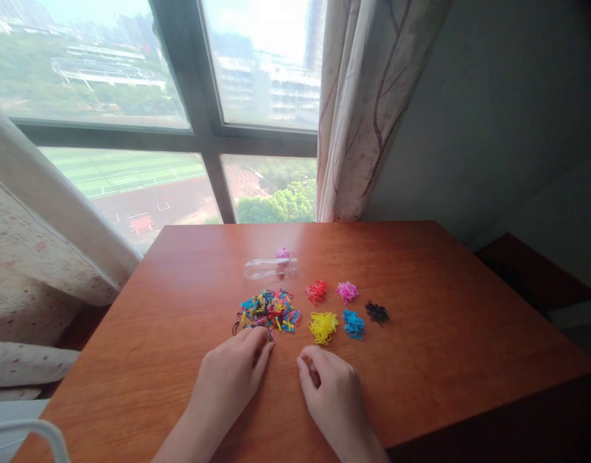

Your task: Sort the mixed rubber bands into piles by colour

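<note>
A mixed pile of small coloured rubber bands [271,307] lies on the wooden table. My left hand [235,360] is at its near edge, with thumb and fingers pinched on a rubber band there. My right hand [332,381] rests on the table just below the yellow rubber bands [323,328]; its fingers are curled with the fingertips together, and whatever they hold is too small to make out. Sorted by colour, to the right of the mixed pile, are red bands [317,292], pink bands [347,292], blue bands [354,324] and black bands [377,312].
Behind the mixed pile a clear plastic bottle-like container [263,269] lies on its side, with a pink-purple object [283,253] by it. The brown table [420,270] reaches back to a window with curtains [363,116]. A white curved tube [44,429] shows at lower left.
</note>
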`<state>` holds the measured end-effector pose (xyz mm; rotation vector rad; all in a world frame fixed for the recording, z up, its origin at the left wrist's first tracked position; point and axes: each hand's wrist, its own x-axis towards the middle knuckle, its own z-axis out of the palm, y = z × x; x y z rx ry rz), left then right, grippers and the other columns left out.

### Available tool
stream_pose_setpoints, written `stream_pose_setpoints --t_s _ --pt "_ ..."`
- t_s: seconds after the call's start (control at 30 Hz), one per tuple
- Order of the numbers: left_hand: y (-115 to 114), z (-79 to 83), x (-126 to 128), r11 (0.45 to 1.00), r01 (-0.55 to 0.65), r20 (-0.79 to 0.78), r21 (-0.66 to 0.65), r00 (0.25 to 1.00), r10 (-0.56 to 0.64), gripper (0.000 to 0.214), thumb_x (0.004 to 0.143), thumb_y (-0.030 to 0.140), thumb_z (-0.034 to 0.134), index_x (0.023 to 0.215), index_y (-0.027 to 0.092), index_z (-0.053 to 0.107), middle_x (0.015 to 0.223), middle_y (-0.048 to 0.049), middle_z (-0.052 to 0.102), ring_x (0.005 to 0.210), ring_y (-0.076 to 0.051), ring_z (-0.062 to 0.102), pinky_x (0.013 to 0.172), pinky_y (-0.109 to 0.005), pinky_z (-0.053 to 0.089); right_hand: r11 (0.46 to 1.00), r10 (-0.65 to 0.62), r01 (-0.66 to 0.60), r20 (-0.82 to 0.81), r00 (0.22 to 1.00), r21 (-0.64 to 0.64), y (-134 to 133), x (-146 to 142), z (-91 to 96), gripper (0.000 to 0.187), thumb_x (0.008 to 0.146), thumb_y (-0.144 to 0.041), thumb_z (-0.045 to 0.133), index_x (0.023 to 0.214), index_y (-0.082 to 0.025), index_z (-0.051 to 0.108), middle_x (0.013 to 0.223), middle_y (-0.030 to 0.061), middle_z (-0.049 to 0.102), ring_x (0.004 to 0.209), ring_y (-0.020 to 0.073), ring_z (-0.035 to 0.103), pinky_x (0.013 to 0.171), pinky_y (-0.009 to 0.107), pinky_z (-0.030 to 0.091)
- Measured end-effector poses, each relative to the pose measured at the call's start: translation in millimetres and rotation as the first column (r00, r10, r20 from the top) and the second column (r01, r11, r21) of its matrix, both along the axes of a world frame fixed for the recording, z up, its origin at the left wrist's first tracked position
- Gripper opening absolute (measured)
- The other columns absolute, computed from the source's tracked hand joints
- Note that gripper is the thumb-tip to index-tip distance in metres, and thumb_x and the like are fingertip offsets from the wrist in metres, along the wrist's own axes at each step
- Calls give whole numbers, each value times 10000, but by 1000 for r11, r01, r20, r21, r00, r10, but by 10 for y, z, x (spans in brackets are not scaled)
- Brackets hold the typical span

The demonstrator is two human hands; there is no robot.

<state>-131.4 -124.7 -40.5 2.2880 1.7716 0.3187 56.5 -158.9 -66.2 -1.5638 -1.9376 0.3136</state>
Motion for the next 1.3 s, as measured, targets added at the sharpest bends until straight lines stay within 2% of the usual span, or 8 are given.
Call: stream_pose_setpoints --t_s 0.27,0.43,0.67,0.77,0.9,1.03,1.17,1.3 --pt "-37 -29 -60 999 -25 -58 -28 998 24 193 939 240 432 967 237 623 972 -31 742 850 -228 719 672 -297 491 1000 16 -16 -20 1000 7 1 -5 -4 193 938 -202 443 790 -220 565 649 -32 589 592 126 557 587 249 273" --pt "-74 5 -128 995 -68 -54 -69 996 64 218 942 264 413 958 241 629 969 -30 745 852 -222 717 687 -292 482 1000 25 -24 -37 999 10 -4 0 -24 178 924 -189 460 780 -221 560 647 -37 582 586 123 542 583 254 260" --pt "-49 139 -221 978 -62 69 -199 995 77 219 930 301 408 875 226 606 813 -16 717 746 -202 672 673 -287 454 999 33 -33 -55 998 -11 -20 -1 -26 169 921 -183 469 776 -224 546 656 -37 574 601 129 533 591 267 246" --pt "-4 171 -194 980 -44 137 -193 988 72 208 926 301 419 881 223 607 779 -8 702 705 -181 651 652 -269 441 999 37 -38 -52 998 -21 -21 1 -31 169 922 -185 473 771 -225 537 654 -38 572 602 131 529 592 271 241" --pt "107 204 -15 991 71 176 -112 983 -51 184 921 287 441 886 225 611 773 -2 694 680 -159 636 621 -243 423 998 49 -51 -46 998 -29 -20 2 -35 162 922 -185 470 781 -227 537 675 -37 586 610 134 532 596 272 241" --pt "280 279 269 976 216 90 -25 973 -213 164 899 214 452 847 221 608 758 -2 693 666 -145 634 580 -223 391 998 60 -61 -46 997 -33 -26 -5 -34 174 916 -182 458 766 -228 534 698 -27 604 638 144 551 599 275 245" --pt "442 327 520 940 340 27 -10 940 -340 161 877 173 462 829 212 611 776 -6 698 666 -135 637 564 -212 386 998 51 -53 -66 997 -43 -31 -9 -51 170 891 -162 455 768 -229 553 705 -19 624 644 151 572 597 279 251" --pt "547 287 675 910 414 12 -21 910 -414 124 847 183 508 796 217 616 779 0 701 663 -148 642 543 -218 379 999 32 -34 -64 997 -28 -29 -7 -85 154 864 -157 467 770 -221 571 712 -4 642 637 155 585 596 279 256"
